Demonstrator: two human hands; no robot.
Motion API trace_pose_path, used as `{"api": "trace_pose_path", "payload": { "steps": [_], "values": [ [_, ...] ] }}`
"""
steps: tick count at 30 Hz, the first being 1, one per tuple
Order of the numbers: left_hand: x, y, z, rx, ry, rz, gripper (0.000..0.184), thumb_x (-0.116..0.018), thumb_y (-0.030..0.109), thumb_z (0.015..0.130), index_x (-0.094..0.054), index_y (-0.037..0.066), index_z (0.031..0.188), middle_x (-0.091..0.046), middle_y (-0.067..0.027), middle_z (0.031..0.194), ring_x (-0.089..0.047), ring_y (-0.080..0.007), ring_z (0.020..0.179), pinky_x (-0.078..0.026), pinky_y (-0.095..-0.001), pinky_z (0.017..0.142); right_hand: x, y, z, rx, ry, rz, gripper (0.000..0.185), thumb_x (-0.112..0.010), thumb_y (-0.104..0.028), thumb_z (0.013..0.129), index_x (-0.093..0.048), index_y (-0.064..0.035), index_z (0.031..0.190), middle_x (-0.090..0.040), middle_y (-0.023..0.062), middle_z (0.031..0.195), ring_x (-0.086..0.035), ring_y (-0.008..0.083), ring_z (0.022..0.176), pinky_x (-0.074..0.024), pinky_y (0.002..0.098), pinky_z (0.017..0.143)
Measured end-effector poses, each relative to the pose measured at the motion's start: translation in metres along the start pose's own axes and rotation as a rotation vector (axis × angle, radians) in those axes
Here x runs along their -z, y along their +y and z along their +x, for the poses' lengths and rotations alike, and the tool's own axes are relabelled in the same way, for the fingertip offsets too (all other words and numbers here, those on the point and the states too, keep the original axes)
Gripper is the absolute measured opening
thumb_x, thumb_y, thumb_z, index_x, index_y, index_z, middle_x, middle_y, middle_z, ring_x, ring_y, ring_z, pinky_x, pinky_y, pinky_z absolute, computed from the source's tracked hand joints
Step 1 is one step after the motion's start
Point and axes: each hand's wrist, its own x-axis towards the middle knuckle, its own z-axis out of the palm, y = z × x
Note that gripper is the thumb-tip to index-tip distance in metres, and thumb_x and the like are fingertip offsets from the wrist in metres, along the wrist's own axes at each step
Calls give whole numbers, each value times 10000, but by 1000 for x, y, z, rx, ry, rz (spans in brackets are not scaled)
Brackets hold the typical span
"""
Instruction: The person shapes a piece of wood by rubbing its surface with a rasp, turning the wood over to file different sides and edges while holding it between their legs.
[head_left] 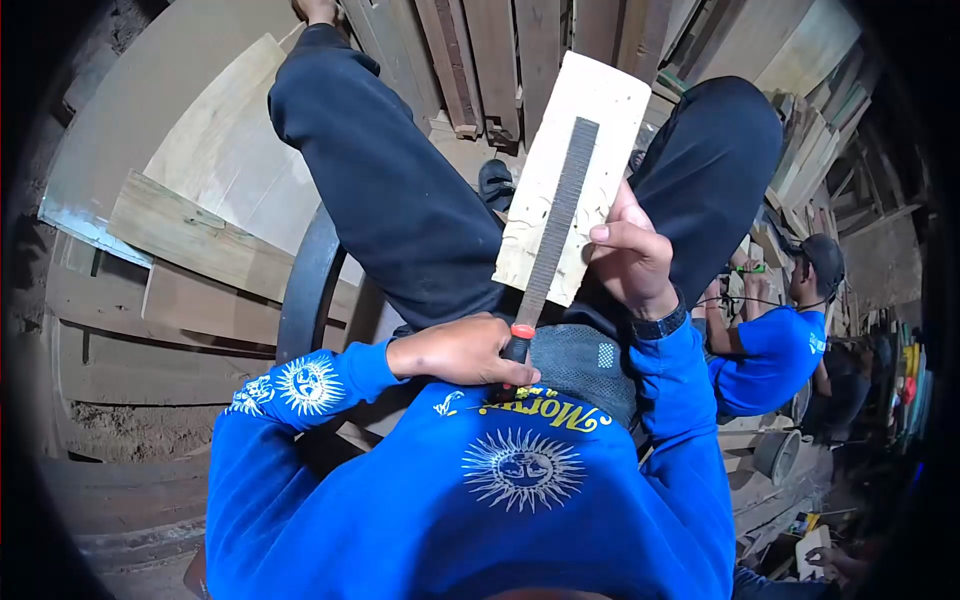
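Many planks (492,70) ahead, one co-worker (768,360) rightward; my left grip (460,350) clasps a rasp (566,200) partly covering the board (604,165) my right grip (642,258) holds.

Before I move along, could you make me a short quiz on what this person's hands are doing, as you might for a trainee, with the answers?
1. Multiple choice. The left hand grips:
a) a hammer
b) a paintbrush
c) the handle of a ridged file

2. True or false? In this view, the file's blade overlaps a pale board.

3. Short answer. Which hand holds that board, and what is worn on its wrist?

Key
1. c
2. True: the blade shows in front of the board's face.
3. The right hand; a dark band is around its wrist.
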Motion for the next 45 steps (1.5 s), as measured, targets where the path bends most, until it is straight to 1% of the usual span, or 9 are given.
{"api": "trace_pose_path", "payload": {
  "steps": [2,6,11,15,19,27,36,40,45],
  "values": [
    [2,4,-1,88,-14,-11,375,-641,403,919,-714,41,988,-714,-113,822,-687,-225,763,-512,-325,762,-1,2,-1,-63,-44,-49,839,-582,-48,727,-224,18,1483,-457,158,1402,-460,246,1294,-331,338,1092],
    [-1,2,-3,15,49,-40,369,-646,401,914,-713,46,990,-712,-105,900,-682,-191,869,-512,-326,767,-11,11,-2,-89,-118,-69,873,-582,-49,712,-210,17,1500,-415,156,1450,-409,237,1340,-296,328,1110],
    [-1,2,-1,22,34,-11,372,-646,386,907,-733,27,956,-708,-116,762,-691,-231,709,-510,-326,696,3,-3,-1,-10,1,65,804,-554,-33,725,-257,33,1470,-467,174,1402,-469,276,1299,-334,365,1104],
    [1,2,-1,66,0,90,363,-648,384,903,-737,34,942,-706,-118,761,-689,-231,704,-507,-331,722,-4,-3,-1,40,27,44,808,-560,-45,726,-248,36,1467,-463,175,1400,-461,271,1307,-324,363,1112],
    [3,14,-9,2,71,-13,336,-646,382,916,-714,67,1013,-712,-106,889,-681,-233,853,-504,-345,789,-8,9,-6,-108,-93,-90,869,-597,-74,708,-227,22,1489,-429,150,1430,-414,230,1335,-308,318,1099],
    [0,8,-2,-44,31,-20,336,-649,353,915,-722,32,985,-706,-116,791,-689,-215,728,-508,-317,711,-4,-7,-7,28,-27,-56,830,-592,-65,742,-230,30,1484,-457,164,1411,-456,243,1304,-316,344,1103],
    [-1,10,-4,-24,37,-121,288,-674,315,908,-727,40,978,-717,-76,802,-696,-208,749,-517,-331,747,-4,4,-5,-93,-174,-176,878,-593,-80,725,-206,14,1507,-435,133,1426,-426,213,1315,-288,304,1106],
    [2,10,-3,-16,7,-26,312,-652,334,918,-734,44,999,-729,-94,831,-699,-214,754,-513,-317,752,-3,-5,-7,-11,-6,-25,828,-566,-38,729,-236,11,1488,-463,153,1395,-460,235,1291,-326,338,1092],
    [1,9,-2,69,-18,10,313,-648,333,919,-734,49,1018,-730,-96,856,-697,-212,782,-509,-307,768,-1,-2,-7,-18,-32,-19,856,-579,-42,720,-213,17,1492,-428,160,1428,-436,241,1321,-305,347,1114]
  ]
}}
